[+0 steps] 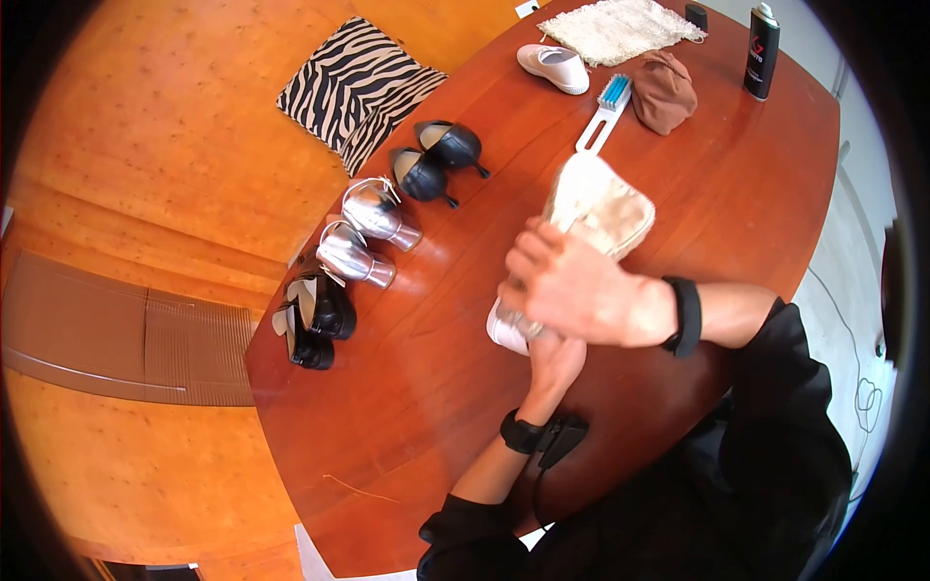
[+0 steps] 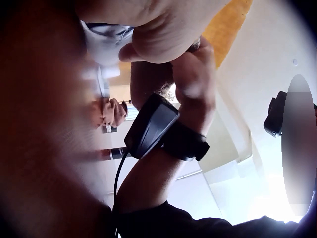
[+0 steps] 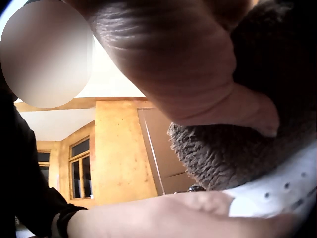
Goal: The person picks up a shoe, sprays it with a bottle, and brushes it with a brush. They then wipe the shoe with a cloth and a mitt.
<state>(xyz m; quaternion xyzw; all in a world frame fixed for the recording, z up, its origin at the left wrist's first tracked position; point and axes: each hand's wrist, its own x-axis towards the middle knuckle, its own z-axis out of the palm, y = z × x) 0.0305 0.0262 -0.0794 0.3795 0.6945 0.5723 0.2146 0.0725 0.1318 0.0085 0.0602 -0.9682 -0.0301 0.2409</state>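
My left hand (image 1: 557, 368) holds a white shoe (image 1: 507, 329) low over the table; most of its fingers are hidden beneath my right hand. Small dark perforations dot the shoe's white upper (image 3: 277, 191) in the right wrist view. With its fingers curled, my right hand (image 1: 591, 290) grips a fluffy cloth (image 1: 610, 208) against the shoe. One end of this cloth sticks out past the hand, pale in the head view. Seen from the right wrist, its shaded pile (image 3: 208, 153) looks grey-brown and lies right at the shoe.
Beyond the hands lie a white brush (image 1: 601, 116) with blue bristles, a crumpled brown cloth (image 1: 664, 92), another white shoe (image 1: 554, 68) and a shaggy cream mat (image 1: 620, 31). A black spray can (image 1: 762, 53) stands far right. Black heels (image 1: 450, 145), silver heels (image 1: 354, 254) and black shoes (image 1: 325, 308) line the left edge.
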